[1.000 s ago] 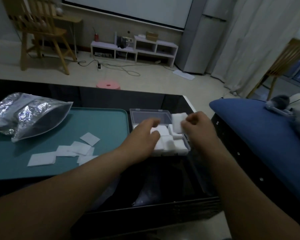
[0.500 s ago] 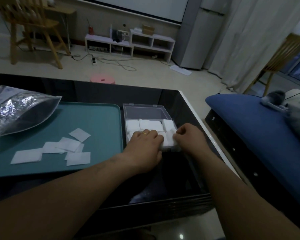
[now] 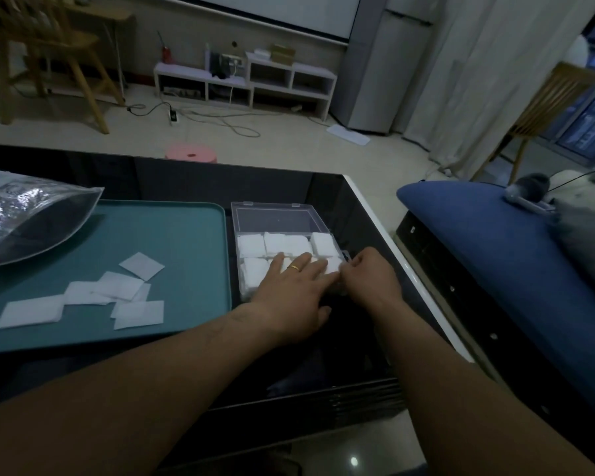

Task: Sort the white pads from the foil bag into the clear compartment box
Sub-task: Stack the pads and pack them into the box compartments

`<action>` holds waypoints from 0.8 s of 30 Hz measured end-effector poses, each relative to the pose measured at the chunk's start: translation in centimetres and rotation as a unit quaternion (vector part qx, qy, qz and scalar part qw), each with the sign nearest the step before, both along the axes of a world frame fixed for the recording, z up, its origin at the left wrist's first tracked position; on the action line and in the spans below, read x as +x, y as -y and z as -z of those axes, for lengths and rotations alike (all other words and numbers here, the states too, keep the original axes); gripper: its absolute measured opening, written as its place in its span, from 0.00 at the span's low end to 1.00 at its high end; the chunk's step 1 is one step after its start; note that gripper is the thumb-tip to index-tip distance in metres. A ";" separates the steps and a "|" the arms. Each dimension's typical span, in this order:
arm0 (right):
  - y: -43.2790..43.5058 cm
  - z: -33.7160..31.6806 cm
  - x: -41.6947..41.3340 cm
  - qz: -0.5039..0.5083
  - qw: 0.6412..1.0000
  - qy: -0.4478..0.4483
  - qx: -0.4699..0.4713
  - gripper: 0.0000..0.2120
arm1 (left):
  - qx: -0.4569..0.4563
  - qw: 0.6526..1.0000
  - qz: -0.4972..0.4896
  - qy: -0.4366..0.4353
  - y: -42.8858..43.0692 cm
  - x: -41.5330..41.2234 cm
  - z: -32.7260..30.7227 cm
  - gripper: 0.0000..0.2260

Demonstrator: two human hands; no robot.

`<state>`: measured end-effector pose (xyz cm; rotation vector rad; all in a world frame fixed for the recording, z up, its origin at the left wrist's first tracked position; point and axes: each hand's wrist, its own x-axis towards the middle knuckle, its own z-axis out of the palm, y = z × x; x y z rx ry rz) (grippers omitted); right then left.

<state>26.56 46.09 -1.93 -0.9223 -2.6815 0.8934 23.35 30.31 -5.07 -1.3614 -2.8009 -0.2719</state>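
Note:
The clear compartment box (image 3: 235, 231) stands on the black table right of the teal tray (image 3: 179, 242), its lid (image 3: 272, 218) laid open behind it. White pads (image 3: 279, 242) fill its far row. My left hand (image 3: 294, 293), wearing a ring, lies flat with fingers spread over the near row. My right hand (image 3: 368, 280) is at the near right corner, fingertips pinched on a white pad (image 3: 334, 263) in that compartment. Several loose pads (image 3: 117, 290) lie on the tray. The foil bag (image 3: 24, 221) rests at the tray's far left, mouth facing right.
The black glass table (image 3: 368, 221) ends in a white edge just right of the box. A blue cushioned seat (image 3: 495, 242) stands beyond that edge. A pink stool (image 3: 191, 154) sits on the floor behind the table.
My right hand brought a pad from above the box down into the near right compartment. My left hand slid from the box's middle onto the near row and flattened.

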 end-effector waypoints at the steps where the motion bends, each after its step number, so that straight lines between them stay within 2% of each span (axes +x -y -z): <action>1: 0.0 0.0 -0.1 0.010 1.000 -0.008 0.013 0.06 | 0.008 1.000 -0.002 0.011 0.0 0.0 -0.1 0.31; 6: 0.7 -1.4 -0.5 0.024 0.993 -0.109 0.027 0.03 | 0.110 0.993 -0.036 0.000 4.2 -1.0 -2.8 0.29; 9: 3.6 -2.5 -1.2 -0.045 0.987 -0.144 0.049 0.05 | 0.177 0.979 -0.096 0.016 11.7 -3.2 -4.6 0.26; 11: 7.1 -3.1 -1.7 -0.120 0.980 -0.147 0.056 0.07 | 0.184 0.972 -0.142 0.029 17.7 -4.5 -5.4 0.21; 13: 11.3 -3.5 -2.4 -0.216 0.964 -0.130 0.081 0.06 | 0.171 0.964 -0.197 0.041 23.2 -4.9 -6.1 0.15; 17: 18.4 -2.7 -3.8 -0.380 0.917 -0.025 0.121 0.07 | 0.073 0.957 -0.265 0.087 29.1 -4.4 -5.5 0.13; 20: 21.5 -0.9 -4.9 -0.407 0.901 0.058 0.137 0.12 | -0.011 0.950 -0.291 0.114 30.7 -4.6 -3.8 0.16; 24: 23.6 0.5 -7.3 -0.367 0.917 0.078 0.134 0.14 | -0.022 0.950 -0.284 0.129 30.5 -5.5 -3.0 0.19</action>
